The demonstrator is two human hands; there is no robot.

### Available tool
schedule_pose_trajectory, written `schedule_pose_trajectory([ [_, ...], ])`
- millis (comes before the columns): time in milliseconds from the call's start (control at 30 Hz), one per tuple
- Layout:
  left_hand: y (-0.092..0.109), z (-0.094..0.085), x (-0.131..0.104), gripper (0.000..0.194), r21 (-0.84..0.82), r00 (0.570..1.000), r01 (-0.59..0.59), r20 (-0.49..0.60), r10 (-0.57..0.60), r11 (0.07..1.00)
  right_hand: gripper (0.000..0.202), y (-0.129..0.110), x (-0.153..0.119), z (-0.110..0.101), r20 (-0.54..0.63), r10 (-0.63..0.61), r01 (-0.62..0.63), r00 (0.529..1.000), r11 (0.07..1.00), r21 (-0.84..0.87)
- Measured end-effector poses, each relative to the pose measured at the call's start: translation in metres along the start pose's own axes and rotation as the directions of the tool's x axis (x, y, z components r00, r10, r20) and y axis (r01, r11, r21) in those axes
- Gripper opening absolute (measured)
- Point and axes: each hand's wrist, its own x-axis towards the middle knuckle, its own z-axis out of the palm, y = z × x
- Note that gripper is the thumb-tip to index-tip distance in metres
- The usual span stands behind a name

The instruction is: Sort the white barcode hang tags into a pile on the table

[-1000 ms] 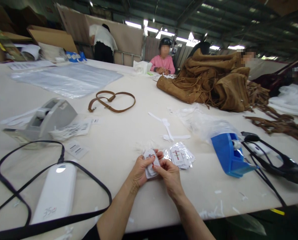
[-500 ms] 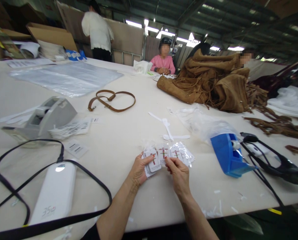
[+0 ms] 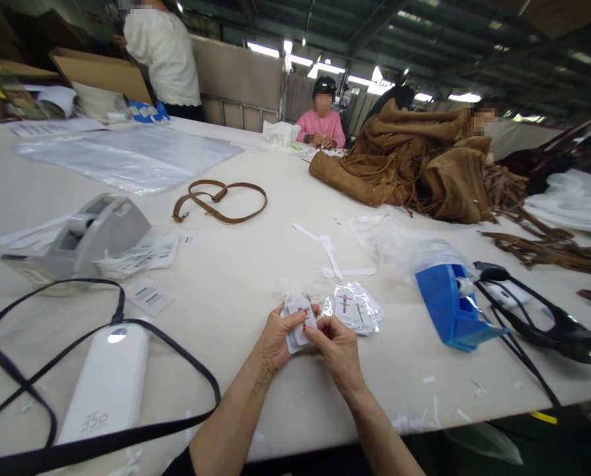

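My left hand [image 3: 277, 338] grips a small stack of white tags in clear sleeves [image 3: 298, 316] just above the near part of the white table [image 3: 236, 264]. My right hand [image 3: 339, 349] meets it from the right, with its fingertips pinching the stack's lower right edge. Just right of my hands a loose pile of the same bagged tags [image 3: 355, 307] with red and green marks lies on the table. Several white paper strips [image 3: 331, 254] lie a little farther back.
A blue tape dispenser [image 3: 449, 311] and black cords [image 3: 533, 324] sit at right. At left are a grey tape dispenser [image 3: 90, 231], barcode labels [image 3: 139, 254], a white power bank [image 3: 107, 383] and a black strap [image 3: 186, 357]. Brown strap [image 3: 221, 198], suede bags [image 3: 424, 165] and other people are beyond.
Half a second ago my right hand was at the tag pile on the right. It has come back to the stack in my left hand. A person at the far left has walked leftward.
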Motion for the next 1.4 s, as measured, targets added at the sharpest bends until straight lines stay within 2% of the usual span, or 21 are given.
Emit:
schedule_pose_trajectory([
  [233, 0.001, 0.004, 0.000, 0.035, -0.001, 1.000, 0.012, 0.016, -0.012, 1.000, 0.038, 0.005, 0.002, -0.007, -0.003, 0.075, -0.075, 0.997, 0.993, 0.088],
  [367, 0.001, 0.002, 0.003, 0.034, -0.008, 0.999, -0.026, -0.030, 0.026, 1.000, 0.038, 0.001, 0.002, -0.010, -0.135, 0.015, -0.015, 0.991, 1.000, 0.001],
  [500, 0.003, 0.000, 0.003, 0.033, -0.012, 0.999, -0.012, -0.052, 0.011, 1.000, 0.044, -0.004, 0.012, -0.032, -0.226, 0.015, 0.001, 0.974, 0.998, 0.070],
  [567, 0.003, 0.000, 0.003, 0.032, -0.013, 0.998, -0.003, -0.056, 0.002, 1.000, 0.050, -0.005, 0.018, -0.048, -0.281, -0.007, -0.007, 0.960, 0.999, -0.049],
  [633, 0.002, 0.000, 0.003, 0.032, -0.014, 0.998, -0.002, -0.059, 0.001, 1.000, 0.056, -0.006, 0.020, -0.058, -0.376, -0.151, 0.014, 0.914, 0.939, -0.343],
  [700, 0.002, 0.001, 0.004, 0.033, -0.013, 0.999, -0.006, -0.054, 0.005, 1.000, 0.053, -0.007, 0.016, -0.056, -0.372, -0.303, 0.061, 0.877, 0.840, -0.540],
  [733, 0.001, 0.001, 0.004, 0.034, -0.011, 0.999, -0.010, -0.048, 0.009, 1.000, 0.050, -0.007, 0.012, -0.051, -0.329, -0.324, 0.101, 0.887, 0.831, -0.547],
  [800, 0.001, 0.001, 0.003, 0.034, -0.006, 0.999, -0.018, -0.031, 0.018, 1.000, 0.043, -0.006, 0.004, -0.032, -0.199, -0.263, 0.152, 0.944, 0.883, -0.444],
  [867, 0.001, 0.001, 0.002, 0.034, 0.000, 1.000, -0.023, -0.018, 0.023, 1.000, 0.038, -0.003, 0.000, -0.013, -0.095, -0.157, 0.120, 0.983, 0.943, -0.310],
  [933, 0.000, 0.000, 0.002, 0.034, 0.006, 1.000, -0.022, -0.010, 0.022, 1.000, 0.038, 0.001, 0.001, 0.000, -0.054, -0.061, 0.051, 0.997, 0.985, -0.165],
  [1000, 0.000, 0.001, 0.002, 0.034, 0.007, 1.000, -0.020, -0.003, 0.020, 1.000, 0.039, 0.005, 0.005, 0.003, -0.031, 0.011, -0.012, 0.999, 0.999, -0.036],
  [1067, -0.001, 0.001, 0.003, 0.034, 0.001, 1.000, -0.021, -0.004, 0.021, 1.000, 0.039, 0.007, 0.008, 0.001, -0.024, 0.042, -0.041, 0.999, 0.999, 0.014],
  [1200, -0.001, 0.002, 0.004, 0.033, -0.026, 0.998, -0.042, -0.047, 0.040, 0.999, 0.041, 0.002, 0.009, -0.009, -0.027, 0.054, -0.054, 0.998, 0.999, -0.005],
  [1367, 0.002, 0.000, 0.004, 0.029, -0.059, 0.996, -0.030, -0.083, 0.025, 0.998, 0.045, -0.002, 0.016, -0.036, -0.211, -0.030, 0.027, 0.977, 0.999, -0.018],
  [1400, 0.003, 0.000, 0.005, 0.027, -0.062, 0.996, -0.024, -0.085, 0.019, 0.998, 0.047, 0.000, 0.019, -0.043, -0.225, -0.042, 0.026, 0.974, 0.997, -0.074],
])
